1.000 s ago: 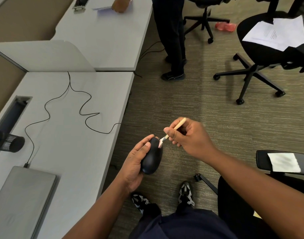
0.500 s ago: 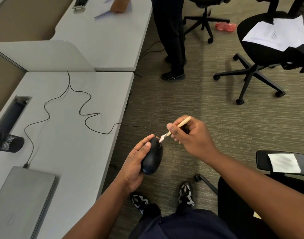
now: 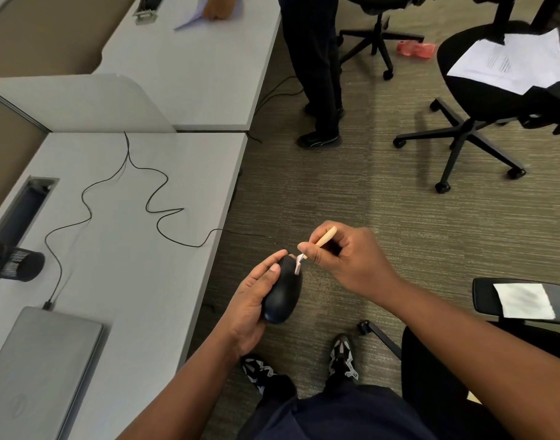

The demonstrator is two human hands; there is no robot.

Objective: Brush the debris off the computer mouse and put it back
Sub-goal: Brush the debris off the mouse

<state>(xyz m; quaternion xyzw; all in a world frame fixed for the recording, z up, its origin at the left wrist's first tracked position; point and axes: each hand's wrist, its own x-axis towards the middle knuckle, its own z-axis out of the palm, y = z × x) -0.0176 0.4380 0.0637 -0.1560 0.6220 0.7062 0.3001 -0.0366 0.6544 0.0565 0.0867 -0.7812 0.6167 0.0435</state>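
Note:
A black wired computer mouse (image 3: 283, 295) is held over the carpet, just off the desk's right edge. My left hand (image 3: 251, 301) grips it from the left, thumb on its top. My right hand (image 3: 345, 260) pinches a small brush with a pale wooden handle (image 3: 324, 238). The brush's white bristles (image 3: 298, 265) touch the front end of the mouse. The mouse's thin black cable (image 3: 164, 231) snakes across the grey desk (image 3: 139, 281) to a closed grey laptop (image 3: 34, 369).
A black mesh cup (image 3: 20, 265) lies at the desk's left. Another person's legs (image 3: 316, 74) stand by the far desk. Black office chairs, one with papers (image 3: 510, 61), stand at the right; a chair arm with a white tissue (image 3: 523, 300) is near my right forearm.
The brush has swept down a little onto the mouse's front end and my right hand has shifted slightly. My left hand and the mouse have stayed in place.

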